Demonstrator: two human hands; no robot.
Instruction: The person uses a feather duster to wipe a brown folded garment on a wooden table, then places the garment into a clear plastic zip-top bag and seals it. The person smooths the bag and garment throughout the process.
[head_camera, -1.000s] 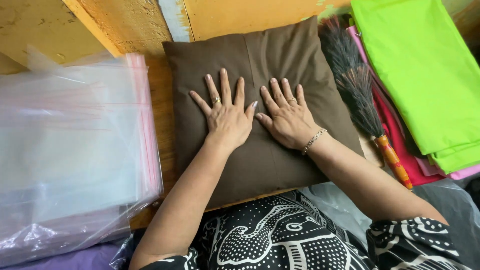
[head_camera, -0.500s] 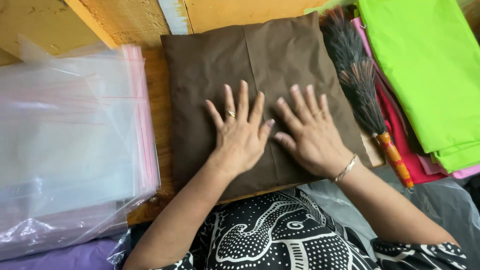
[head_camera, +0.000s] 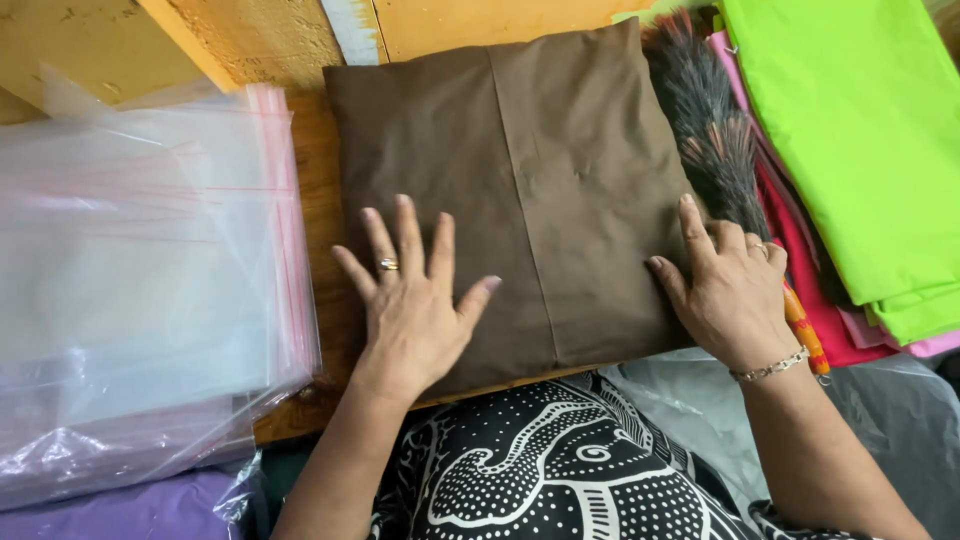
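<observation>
Flat on a wooden top (head_camera: 318, 190), brown cushion (head_camera: 520, 190), seam running down its middle. Left hand (head_camera: 415, 300) spread wide open, palm down, pressed on the cushion's near left corner, fingers fanned, ring on one finger, gripping nothing. Right hand (head_camera: 730, 285) at the cushion's right edge, fingers loosely curled over that edge, thumb on the brown cloth, bracelet at the wrist; cannot tell whether gripping or only resting. Just beside that hand, touching the cushion's right side, a dark feather duster (head_camera: 715, 130) with an orange handle. Beyond, folded green cloth (head_camera: 850, 130) over pink. Far left, stacked clear bags (head_camera: 140, 280).
</observation>
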